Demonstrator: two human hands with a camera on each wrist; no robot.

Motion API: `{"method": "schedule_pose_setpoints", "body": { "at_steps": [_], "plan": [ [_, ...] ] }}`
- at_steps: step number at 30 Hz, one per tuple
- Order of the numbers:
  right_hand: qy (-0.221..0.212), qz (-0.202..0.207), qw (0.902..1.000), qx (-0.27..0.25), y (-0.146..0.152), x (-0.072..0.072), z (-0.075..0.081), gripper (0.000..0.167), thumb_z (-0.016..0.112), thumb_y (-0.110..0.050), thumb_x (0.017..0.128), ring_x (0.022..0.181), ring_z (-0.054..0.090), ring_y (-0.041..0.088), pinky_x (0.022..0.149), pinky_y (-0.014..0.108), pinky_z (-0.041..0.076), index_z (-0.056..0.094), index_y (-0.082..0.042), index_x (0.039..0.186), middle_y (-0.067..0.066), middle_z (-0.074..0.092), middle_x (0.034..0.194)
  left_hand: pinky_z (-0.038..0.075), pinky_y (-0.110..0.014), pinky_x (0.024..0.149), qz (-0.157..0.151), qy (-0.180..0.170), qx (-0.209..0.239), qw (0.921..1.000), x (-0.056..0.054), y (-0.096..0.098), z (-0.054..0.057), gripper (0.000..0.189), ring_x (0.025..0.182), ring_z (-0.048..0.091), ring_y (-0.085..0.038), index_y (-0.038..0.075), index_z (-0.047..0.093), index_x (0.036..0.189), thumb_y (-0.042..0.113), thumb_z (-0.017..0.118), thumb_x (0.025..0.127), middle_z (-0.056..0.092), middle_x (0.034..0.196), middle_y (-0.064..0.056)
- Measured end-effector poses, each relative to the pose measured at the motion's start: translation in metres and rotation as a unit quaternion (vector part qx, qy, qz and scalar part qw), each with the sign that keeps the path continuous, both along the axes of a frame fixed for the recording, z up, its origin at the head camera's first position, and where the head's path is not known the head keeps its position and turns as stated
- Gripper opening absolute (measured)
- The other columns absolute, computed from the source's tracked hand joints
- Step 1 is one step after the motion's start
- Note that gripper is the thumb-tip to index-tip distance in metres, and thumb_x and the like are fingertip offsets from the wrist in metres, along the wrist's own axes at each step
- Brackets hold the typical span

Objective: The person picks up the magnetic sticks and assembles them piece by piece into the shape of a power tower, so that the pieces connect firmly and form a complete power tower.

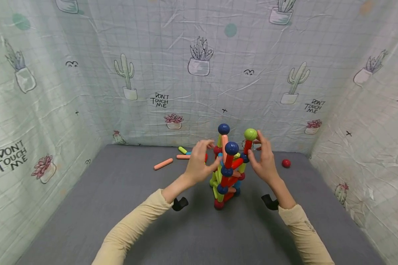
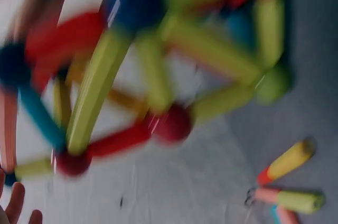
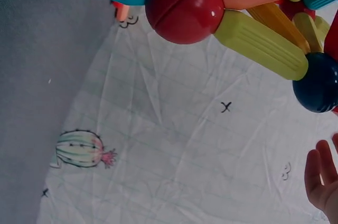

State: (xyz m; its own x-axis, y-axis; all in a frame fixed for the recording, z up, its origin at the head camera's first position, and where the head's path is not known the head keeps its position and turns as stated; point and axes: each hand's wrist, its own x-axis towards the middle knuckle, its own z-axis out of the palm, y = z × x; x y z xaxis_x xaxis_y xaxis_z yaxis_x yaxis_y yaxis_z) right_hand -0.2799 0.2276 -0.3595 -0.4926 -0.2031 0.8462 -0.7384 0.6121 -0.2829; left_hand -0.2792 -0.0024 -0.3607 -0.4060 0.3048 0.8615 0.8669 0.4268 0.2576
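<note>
A tall tower [image 1: 224, 181] of coloured rods and balls stands upright on the grey table. My left hand [image 1: 199, 162] is at its left side, fingers and thumb spread, thumb tip beside the upper rods; contact is unclear. At the right, my right hand [image 1: 264, 162] is beside a red rod [image 1: 248, 146] topped by a lime-green ball [image 1: 250, 134]. Its thumb appears to touch the rod, with the fingers loosely extended behind. Blue balls top the other posts, including the near blue ball [image 1: 231, 148]. Blurred in the left wrist view, the tower's lattice [image 2: 95, 97] fills the upper part.
Loose rods lie behind and left of the tower, among them an orange rod [image 1: 163, 164] and a green rod [image 1: 182, 150]. A loose red ball [image 1: 286, 163] is at the right rear. A patterned cloth [image 1: 142, 121] encloses the back and sides of the table.
</note>
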Motion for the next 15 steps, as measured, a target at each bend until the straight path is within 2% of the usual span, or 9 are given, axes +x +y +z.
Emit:
{"method": "schedule_pose_setpoints", "body": {
  "at_steps": [3, 6, 9, 11, 15],
  "plan": [
    [-0.034, 0.009, 0.9993, -0.007, 0.001, 0.001, -0.005, 0.063, 0.056, 0.006, 0.079, 0.097, 0.049, 0.033, 0.073, 0.045, 0.043, 0.028, 0.005, 0.135, 0.027, 0.047, 0.111, 0.040, -0.030, 0.073, 0.013, 0.022, -0.044, 0.9987, 0.018, 0.004, -0.018, 0.053, 0.078, 0.048, -0.016, 0.004, 0.053, 0.103, 0.052, 0.052, 0.082, 0.054, 0.087, -0.007],
    [-0.076, 0.006, 0.9971, 0.000, 0.002, 0.001, -0.009, 0.056, 0.056, 0.003, 0.081, 0.094, 0.051, 0.031, 0.073, 0.045, 0.045, 0.033, 0.006, 0.133, 0.025, 0.053, 0.106, 0.033, -0.025, 0.065, 0.026, 0.019, -0.075, 0.9967, 0.025, 0.005, -0.027, 0.043, 0.075, 0.045, -0.011, 0.009, 0.057, 0.098, 0.045, 0.065, 0.076, 0.054, 0.083, -0.003],
    [-0.112, -0.003, 0.9936, 0.014, 0.003, 0.003, -0.012, 0.045, 0.055, -0.004, 0.085, 0.090, 0.055, 0.028, 0.073, 0.044, 0.046, 0.041, 0.004, 0.127, 0.020, 0.057, 0.101, 0.032, -0.023, 0.065, 0.025, 0.005, -0.069, 0.9973, 0.022, 0.003, -0.030, 0.035, 0.075, 0.045, -0.010, 0.011, 0.060, 0.094, 0.036, 0.072, 0.072, 0.055, 0.080, -0.001],
    [-0.124, -0.007, 0.9921, 0.019, 0.004, 0.005, -0.013, 0.039, 0.055, -0.006, 0.086, 0.089, 0.056, 0.026, 0.072, 0.043, 0.047, 0.046, 0.002, 0.123, 0.018, 0.059, 0.099, 0.034, -0.024, 0.066, 0.021, 0.001, -0.066, 0.9976, 0.018, 0.000, -0.032, 0.034, 0.076, 0.047, -0.011, 0.011, 0.061, 0.092, 0.035, 0.073, 0.070, 0.055, 0.079, 0.000],
    [-0.127, -0.007, 0.9916, 0.022, 0.007, 0.010, -0.014, 0.039, 0.058, -0.007, 0.084, 0.089, 0.056, 0.024, 0.072, 0.042, 0.047, 0.048, 0.001, 0.121, 0.016, 0.059, 0.100, 0.038, -0.028, 0.069, 0.010, -0.006, -0.059, 0.9982, 0.008, -0.009, -0.033, 0.033, 0.080, 0.051, -0.012, 0.010, 0.062, 0.092, 0.033, 0.073, 0.071, 0.059, 0.080, -0.001]
  ]
}}
